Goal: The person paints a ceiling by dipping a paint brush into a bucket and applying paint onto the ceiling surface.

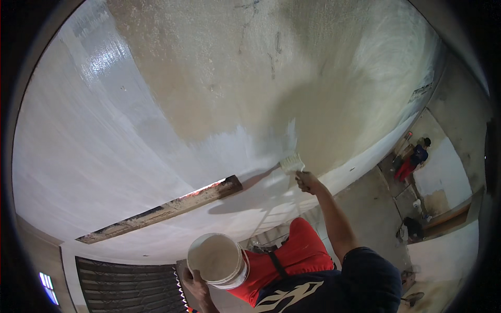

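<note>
My right hand (308, 182) is closed round the handle of a wide paintbrush (291, 163), its pale bristles against the wall (224, 156). White paint covers the wall's left and lower parts; above and right of the brush the surface is still beige and patchy. Down at my left, my left hand (195, 284) grips the rim of a white bucket (244, 268), fingers over the edge. The inside of the bucket looks pale; how much paint it holds I cannot tell. The bucket is beside my red-trousered leg (297, 250).
A long narrow slot (162, 211) with rough edges cuts into the wall left of the brush. A dark slatted shutter (125, 287) stands at lower left. Far below on the right, another person (415, 159) in red trousers is near a partly white wall (446, 172). The floor (365, 203) lies well below me.
</note>
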`<state>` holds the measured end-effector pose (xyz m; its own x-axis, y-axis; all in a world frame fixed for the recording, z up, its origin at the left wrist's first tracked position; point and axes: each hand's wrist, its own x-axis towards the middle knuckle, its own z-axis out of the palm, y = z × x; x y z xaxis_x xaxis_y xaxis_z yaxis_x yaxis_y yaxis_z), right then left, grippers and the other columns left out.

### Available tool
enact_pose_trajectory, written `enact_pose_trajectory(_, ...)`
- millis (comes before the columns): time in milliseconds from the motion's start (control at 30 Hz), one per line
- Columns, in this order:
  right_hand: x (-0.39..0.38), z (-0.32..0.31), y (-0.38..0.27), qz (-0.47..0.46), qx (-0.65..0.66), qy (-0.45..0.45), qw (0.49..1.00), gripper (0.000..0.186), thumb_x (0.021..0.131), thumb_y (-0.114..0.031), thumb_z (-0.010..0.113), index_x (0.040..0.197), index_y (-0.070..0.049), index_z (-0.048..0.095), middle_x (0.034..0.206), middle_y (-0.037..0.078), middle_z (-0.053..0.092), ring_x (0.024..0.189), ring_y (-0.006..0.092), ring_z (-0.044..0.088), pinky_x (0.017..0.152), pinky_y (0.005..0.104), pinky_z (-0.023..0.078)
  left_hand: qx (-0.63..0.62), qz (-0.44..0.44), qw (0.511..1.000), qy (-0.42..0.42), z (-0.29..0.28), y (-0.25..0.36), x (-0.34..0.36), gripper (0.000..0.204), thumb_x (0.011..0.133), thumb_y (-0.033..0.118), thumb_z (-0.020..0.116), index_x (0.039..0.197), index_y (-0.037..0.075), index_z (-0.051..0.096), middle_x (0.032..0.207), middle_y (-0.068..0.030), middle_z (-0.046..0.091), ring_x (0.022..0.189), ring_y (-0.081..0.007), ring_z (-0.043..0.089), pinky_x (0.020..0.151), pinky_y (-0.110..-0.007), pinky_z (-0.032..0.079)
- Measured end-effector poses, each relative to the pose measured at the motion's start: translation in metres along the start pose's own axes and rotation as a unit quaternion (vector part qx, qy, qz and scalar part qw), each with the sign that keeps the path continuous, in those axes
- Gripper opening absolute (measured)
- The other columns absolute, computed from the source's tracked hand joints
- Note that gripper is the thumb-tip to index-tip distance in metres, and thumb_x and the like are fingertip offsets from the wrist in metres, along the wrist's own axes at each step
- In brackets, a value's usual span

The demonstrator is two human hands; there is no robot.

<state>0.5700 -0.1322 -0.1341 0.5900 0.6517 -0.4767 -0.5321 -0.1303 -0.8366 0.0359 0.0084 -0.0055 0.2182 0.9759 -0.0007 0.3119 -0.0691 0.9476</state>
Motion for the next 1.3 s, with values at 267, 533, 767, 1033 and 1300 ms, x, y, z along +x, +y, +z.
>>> enact_pose_trajectory(267,-0.018,0.03,-0.096,-0.016,-0.064,0.006,0.998,0.032,0.102,-0.035,0.05,0.085,-0.009,0.053,0.056,-0.003,0.04,0.039,0.009,0.031,0.035,0.0269,0.024,-0.008,-0.005,1.0,0.008,-0.001,0.006,-0.001,0.038,0.09,0.032,0.06,0.078,-0.004,0.055,0.069,-0.003,0.053,0.068,-0.0126,0.043,0.06,-0.033,0.036)
enact_pose_trajectory(533,-0.124,0.069,-0.174,-0.155,-0.002,-0.039,0.987,0.035,0.101,-0.044,0.055,0.085,-0.014,0.05,0.057,-0.009,0.033,0.042,0.0015,0.025,0.034,0.02,0.017,0.015,0.028,0.999,0.016,0.002,-0.002,0.004,0.039,0.09,0.03,0.06,0.074,-0.004,0.05,0.064,-0.0031,0.043,0.064,-0.0127,0.037,0.054,-0.034,0.03)
enact_pose_trajectory(767,-0.012,0.01,-0.049,0.006,0.024,-0.087,0.996,0.04,0.1,-0.048,0.055,0.093,-0.008,0.053,0.055,-0.006,0.035,0.041,0.0052,0.03,0.034,0.0222,0.023,0.026,0.022,0.999,0.015,0.015,0.019,0.004,0.044,0.088,0.031,0.06,0.073,-0.006,0.042,0.061,-0.0067,0.034,0.063,-0.0153,0.032,0.053,-0.038,0.025)
enact_pose_trajectory(1033,0.003,-0.006,-0.043,0.094,-0.051,-0.031,0.994,0.041,0.101,-0.044,0.053,0.092,-0.004,0.055,0.057,-0.004,0.039,0.042,0.0062,0.033,0.035,0.0236,0.023,-0.02,0.01,1.0,0.011,0.003,-0.017,0.009,0.038,0.088,0.029,0.061,0.072,-0.004,0.048,0.065,-0.0027,0.047,0.064,-0.0116,0.04,0.053,-0.033,0.032)
enact_pose_trajectory(1300,-0.111,0.07,-0.159,-0.135,-0.033,-0.026,0.99,0.041,0.1,-0.047,0.055,0.088,-0.007,0.053,0.057,-0.006,0.038,0.04,0.004,0.03,0.034,0.0221,0.021,-0.007,0.011,1.0,0.016,0.011,0.022,0.004,0.044,0.088,0.033,0.064,0.068,0.001,0.043,0.063,0.0006,0.04,0.063,-0.0107,0.035,0.052,-0.033,0.027)
